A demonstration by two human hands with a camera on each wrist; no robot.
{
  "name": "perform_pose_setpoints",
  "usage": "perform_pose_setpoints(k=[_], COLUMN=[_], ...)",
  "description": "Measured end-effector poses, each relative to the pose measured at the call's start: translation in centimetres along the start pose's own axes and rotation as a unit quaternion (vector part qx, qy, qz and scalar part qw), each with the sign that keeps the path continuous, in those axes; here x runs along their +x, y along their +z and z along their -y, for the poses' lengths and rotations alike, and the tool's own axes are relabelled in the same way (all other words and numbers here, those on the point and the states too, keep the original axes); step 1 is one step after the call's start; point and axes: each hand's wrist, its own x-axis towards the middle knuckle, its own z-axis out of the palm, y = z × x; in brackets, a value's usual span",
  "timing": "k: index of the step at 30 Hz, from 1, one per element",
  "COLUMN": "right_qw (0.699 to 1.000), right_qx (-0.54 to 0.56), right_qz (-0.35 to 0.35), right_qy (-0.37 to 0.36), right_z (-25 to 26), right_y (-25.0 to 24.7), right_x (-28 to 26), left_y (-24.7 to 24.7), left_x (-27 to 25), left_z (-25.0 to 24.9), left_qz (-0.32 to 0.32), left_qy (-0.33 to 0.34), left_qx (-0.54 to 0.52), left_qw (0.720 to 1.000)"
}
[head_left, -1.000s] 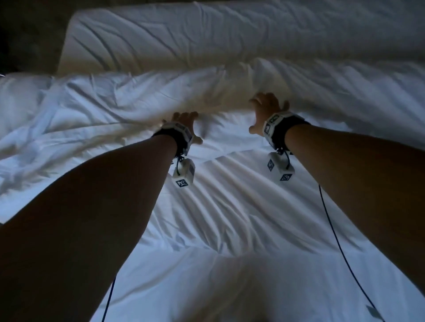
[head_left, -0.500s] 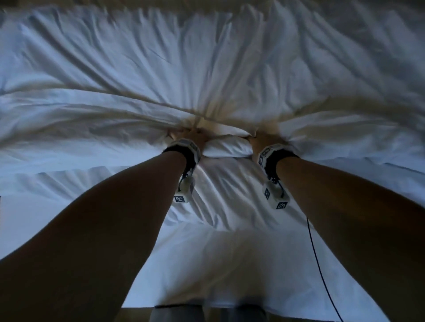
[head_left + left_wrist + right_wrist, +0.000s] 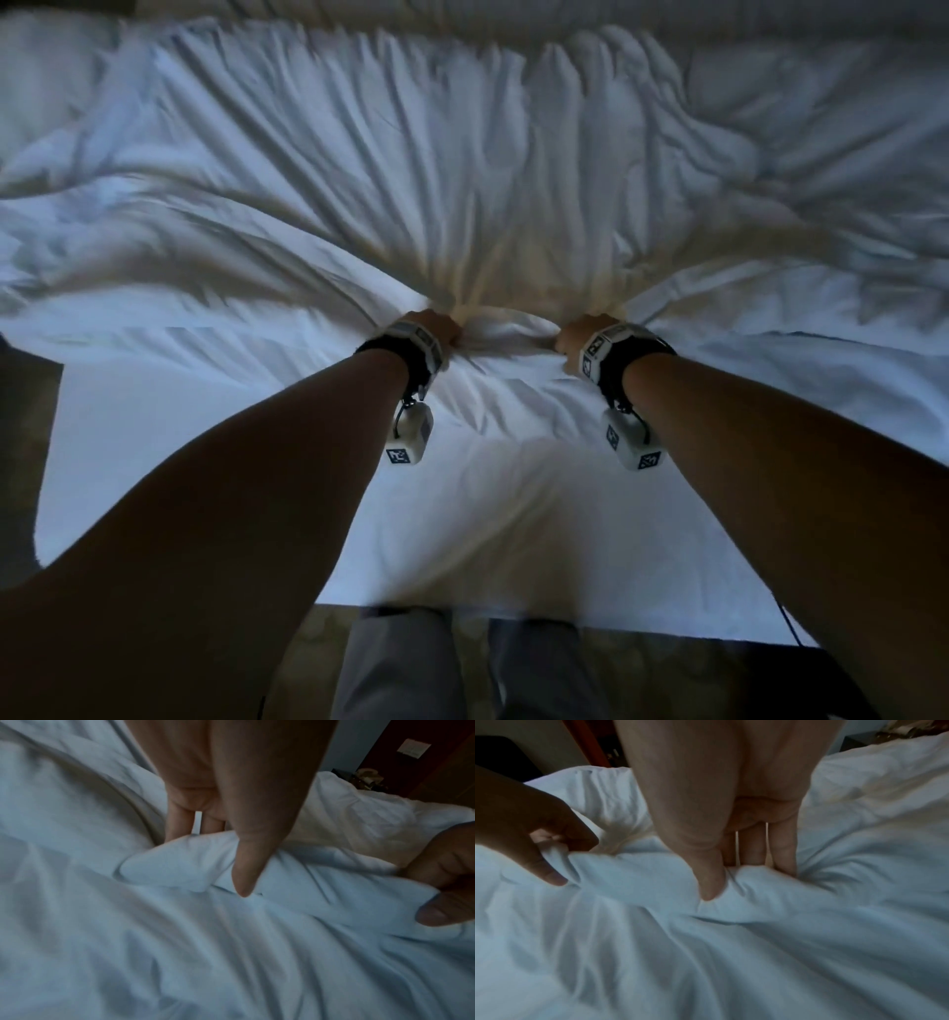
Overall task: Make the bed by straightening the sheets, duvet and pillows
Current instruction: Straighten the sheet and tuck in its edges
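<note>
A white, creased duvet covers the far part of the bed, its near edge bunched into a roll between my hands. My left hand grips that edge, thumb on top and fingers behind the fold. My right hand grips the same edge a little to the right, thumb pressed into the fabric. Under my forearms lies the white sheet, fairly smooth. A pale pillow shows at the far left, blurred.
The foot edge of the mattress runs just in front of my grey-trousered legs. Dark floor lies left of the bed. A dark nightstand with small items stands past the bed near a wooden wall.
Both hands closed on the duvet edge and drew it toward the foot of the bed. The fabric now fans in tight creases from my fists. The view tilted down to my legs.
</note>
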Motion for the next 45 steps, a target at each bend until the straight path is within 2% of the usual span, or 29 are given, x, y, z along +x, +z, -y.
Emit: perform_pose_setpoints(k=[4, 8, 11, 15, 21, 29, 34, 39, 45], right_qw=[0.999, 0.999, 0.996, 0.989, 0.975, 0.954, 0.947, 0.953, 0.978], right_qx=[0.035, 0.034, 0.087, 0.129, 0.187, 0.233, 0.241, 0.230, 0.149], right_qz=[0.021, -0.021, -0.028, -0.068, -0.106, -0.128, -0.141, -0.125, -0.069], right_qy=[-0.011, -0.010, -0.023, 0.004, 0.061, 0.137, 0.161, 0.150, 0.128], right_z=[2.2, 2.8, 1.9, 0.0, -4.1, -13.3, -20.7, -29.2, -39.2], right_y=[2.2, 5.4, 7.0, 6.8, 5.3, 6.1, 7.5, 10.9, 14.3], right_x=[-3.6, -5.9, -6.9, -9.4, -13.0, -18.6, -18.8, -16.2, -13.0], left_y=[3.4, 6.4, 7.7, 6.9, 2.2, -5.1, -8.8, -8.9, -7.1], left_x=[-3.3, -4.7, -5.4, -7.2, -8.3, -6.6, -3.8, 1.7, 7.7], left_z=[-0.4, -1.5, -2.1, -3.6, -7.1, -16.2, -23.5, -31.6, -39.7], left_qz=[0.016, -0.026, -0.052, -0.088, -0.138, -0.151, -0.151, -0.137, -0.119], left_qy=[0.000, -0.028, -0.031, -0.022, 0.026, 0.103, 0.140, 0.147, 0.107], left_qx=[0.025, -0.005, -0.062, -0.137, -0.171, -0.171, -0.153, -0.132, -0.068], left_qw=[1.000, 0.999, 0.996, 0.986, 0.975, 0.968, 0.967, 0.971, 0.985])
